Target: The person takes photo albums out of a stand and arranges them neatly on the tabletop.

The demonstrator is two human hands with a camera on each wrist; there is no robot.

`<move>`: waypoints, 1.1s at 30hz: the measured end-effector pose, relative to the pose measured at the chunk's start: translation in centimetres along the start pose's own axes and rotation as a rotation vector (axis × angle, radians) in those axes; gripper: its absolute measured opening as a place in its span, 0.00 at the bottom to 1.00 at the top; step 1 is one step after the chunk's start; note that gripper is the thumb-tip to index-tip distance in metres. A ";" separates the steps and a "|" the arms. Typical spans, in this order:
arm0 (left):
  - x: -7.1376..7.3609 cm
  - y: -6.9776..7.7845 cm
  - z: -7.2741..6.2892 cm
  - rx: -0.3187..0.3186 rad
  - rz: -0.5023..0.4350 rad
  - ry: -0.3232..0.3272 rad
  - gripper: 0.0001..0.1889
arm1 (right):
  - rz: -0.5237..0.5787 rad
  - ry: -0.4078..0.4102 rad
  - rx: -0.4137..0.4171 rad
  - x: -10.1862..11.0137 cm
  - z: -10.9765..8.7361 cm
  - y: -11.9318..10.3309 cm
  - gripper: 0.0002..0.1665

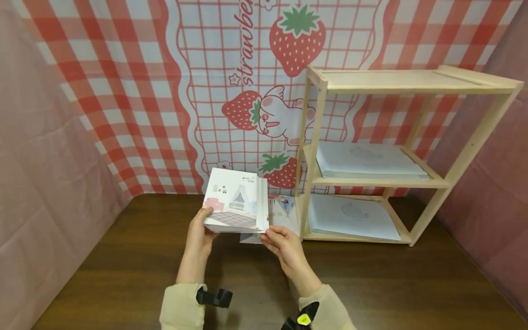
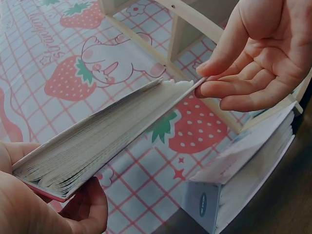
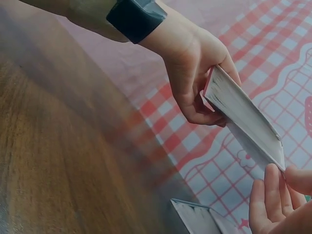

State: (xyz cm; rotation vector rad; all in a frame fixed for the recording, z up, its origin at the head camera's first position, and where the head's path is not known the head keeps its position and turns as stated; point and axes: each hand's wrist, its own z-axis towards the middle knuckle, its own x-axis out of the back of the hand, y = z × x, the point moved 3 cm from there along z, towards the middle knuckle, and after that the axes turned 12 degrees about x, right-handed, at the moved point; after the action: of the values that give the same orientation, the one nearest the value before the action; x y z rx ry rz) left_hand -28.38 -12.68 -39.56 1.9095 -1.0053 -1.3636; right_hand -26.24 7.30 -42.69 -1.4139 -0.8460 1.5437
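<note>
A thick book (image 1: 231, 199) with a pale cover, printed with a small tent and pink furniture, is held up above the table. My left hand (image 1: 199, 236) grips its left side, thumb on the front cover and fingers underneath. At the lower right corner my right hand (image 1: 288, 251) pinches the edge of a cover between thumb and fingertips. The left wrist view shows the book's page block (image 2: 105, 134) slightly fanned between the covers. Behind it a second illustrated book (image 1: 284, 213) rests on the table, partly hidden; its blue-grey end (image 2: 201, 204) bears an oval label.
A wooden shelf rack (image 1: 319, 178) stands at the right. White flat items with a grey drawing lie on its middle (image 1: 367, 158) and bottom (image 1: 350, 215) levels. A strawberry-print checked cloth (image 1: 144, 91) hangs behind the brown table (image 1: 123, 266); pink cloth (image 1: 53, 160) hangs at the sides.
</note>
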 end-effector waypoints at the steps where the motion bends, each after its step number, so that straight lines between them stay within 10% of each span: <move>1: 0.2 0.0 0.1 0.003 -0.004 0.005 0.13 | 0.002 -0.001 -0.002 -0.1 0.0 0.1 0.07; 26: 2.5 0.3 0.8 0.024 -0.038 0.060 0.11 | 0.014 -0.089 -0.003 -1.8 -0.4 1.5 0.22; 33: 5.0 -1.2 4.1 -0.058 -0.067 -0.043 0.16 | -0.029 -0.149 -0.005 -1.8 -0.6 1.6 0.23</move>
State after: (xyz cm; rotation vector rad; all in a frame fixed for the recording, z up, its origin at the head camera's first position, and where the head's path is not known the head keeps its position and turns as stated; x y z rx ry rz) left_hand -30.98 -16.31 -44.32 1.8937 -0.9189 -1.4622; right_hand -25.90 4.97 -43.45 -1.2964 -0.9553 1.6410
